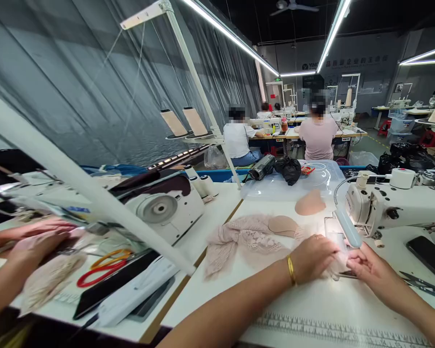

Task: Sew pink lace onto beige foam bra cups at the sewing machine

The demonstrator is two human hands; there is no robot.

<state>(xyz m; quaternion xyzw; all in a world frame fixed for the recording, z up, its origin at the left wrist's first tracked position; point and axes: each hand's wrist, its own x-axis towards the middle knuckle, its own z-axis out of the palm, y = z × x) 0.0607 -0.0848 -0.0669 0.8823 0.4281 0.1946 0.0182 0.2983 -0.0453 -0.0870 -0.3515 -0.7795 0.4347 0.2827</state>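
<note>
My left hand (316,257), with a gold bracelet at the wrist, lies beside the lit needle area of a white sewing machine (402,205). Its fingers are bent and pressed together on pale pink lace fabric (252,239). Across from it, my right hand (371,267) pinches a sheer edge of the same fabric between thumb and fingers. The lace trails left over the white table, with a beige cup pad (283,225) on it. Another beige pad (310,203) rests farther back. My fingers partly hide the fabric at the needle.
Black scissors (426,286) and a dark phone (429,258) lie at right. A printed ruler (333,332) runs along the front edge. At left, a co-worker's hands (39,237) hold fabric near red- and orange-handled scissors (103,268). A white thread-stand pole (94,193) slants between the stations.
</note>
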